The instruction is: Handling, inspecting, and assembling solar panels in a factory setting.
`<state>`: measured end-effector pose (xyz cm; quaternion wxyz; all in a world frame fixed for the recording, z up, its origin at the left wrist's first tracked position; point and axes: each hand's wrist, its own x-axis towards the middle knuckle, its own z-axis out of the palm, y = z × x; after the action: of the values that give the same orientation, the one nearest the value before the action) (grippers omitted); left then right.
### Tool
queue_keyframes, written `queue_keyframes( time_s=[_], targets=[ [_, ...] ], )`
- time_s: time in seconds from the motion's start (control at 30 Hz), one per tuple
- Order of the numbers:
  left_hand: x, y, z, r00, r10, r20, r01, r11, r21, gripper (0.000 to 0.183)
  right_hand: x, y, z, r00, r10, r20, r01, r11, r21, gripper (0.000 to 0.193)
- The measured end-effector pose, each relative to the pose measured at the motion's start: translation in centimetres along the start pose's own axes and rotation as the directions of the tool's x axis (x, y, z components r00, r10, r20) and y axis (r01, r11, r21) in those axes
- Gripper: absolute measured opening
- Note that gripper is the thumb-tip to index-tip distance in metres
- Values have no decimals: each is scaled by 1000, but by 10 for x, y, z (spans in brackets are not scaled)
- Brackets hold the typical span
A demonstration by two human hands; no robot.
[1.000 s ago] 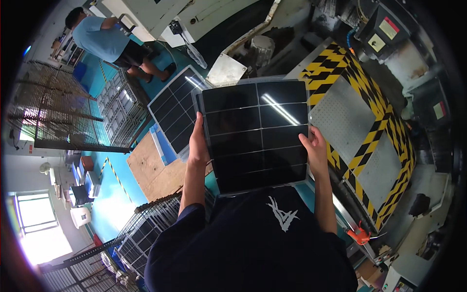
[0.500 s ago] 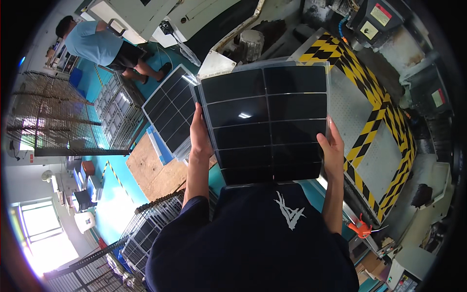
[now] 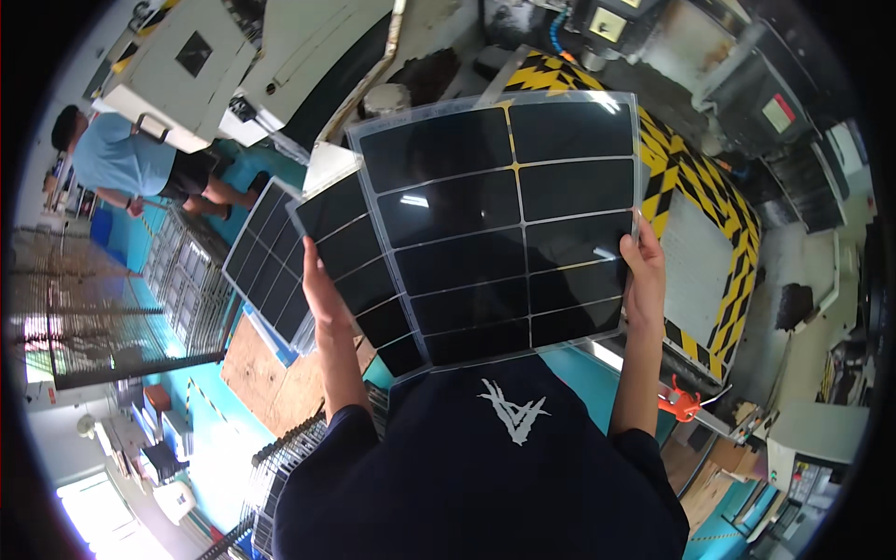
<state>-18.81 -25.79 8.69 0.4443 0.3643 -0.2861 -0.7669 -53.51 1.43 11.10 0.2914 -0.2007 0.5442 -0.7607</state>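
In front of my chest I hold two overlapping clear-edged sheets with dark rectangles in a grid. The front sheet is wide and shiny, and my right hand grips its right edge, thumb on the face. A second sheet shows as a strip on the left, partly covered by the front one. My left hand is closed on its left edge; the fingers behind are hidden. Beside that hand, further left, lie more dark gridded sheets.
A wooden board is below the sheets at left. Behind stands a machine bed with yellow-black striped edging. A wire rack and a person in a light blue shirt are at left. An orange tool sits at right.
The second sheet has come out on the left from behind the front one, with my left hand moving left on it. The view has shifted, and the surroundings sit further left.
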Motion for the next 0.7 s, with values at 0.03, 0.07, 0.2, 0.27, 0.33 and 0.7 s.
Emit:
queue_keyframes(
  time_s=[0.03,0.07,0.2,0.27,0.33,0.7],
  targets=[
    [-1,0,3,999,-4,-41,5,1000,18,54,1,-4,-4,1000,6,-22,-6,1000,-6,54],
    [-2,0,5,999,-3,-48,4,1000,23,54,3,-7,-7,999,1,-38,-1,1000,-3,54],
    [2,-1,12,999,33,-26,-31,998,61,55,2,-14,-23,998,4,-62,-3,1000,12,56],
    [5,-3,15,999,-3,-45,4,1000,26,55,0,-15,-31,996,9,-90,-9,1000,1,55],
    [6,-6,18,997,55,-48,-50,993,105,55,-3,-15,-40,994,8,-110,-8,1000,3,54],
    [-4,-10,34,999,42,-20,-39,990,134,53,-6,-13,-64,991,38,-130,-28,997,74,49]
  ],
)
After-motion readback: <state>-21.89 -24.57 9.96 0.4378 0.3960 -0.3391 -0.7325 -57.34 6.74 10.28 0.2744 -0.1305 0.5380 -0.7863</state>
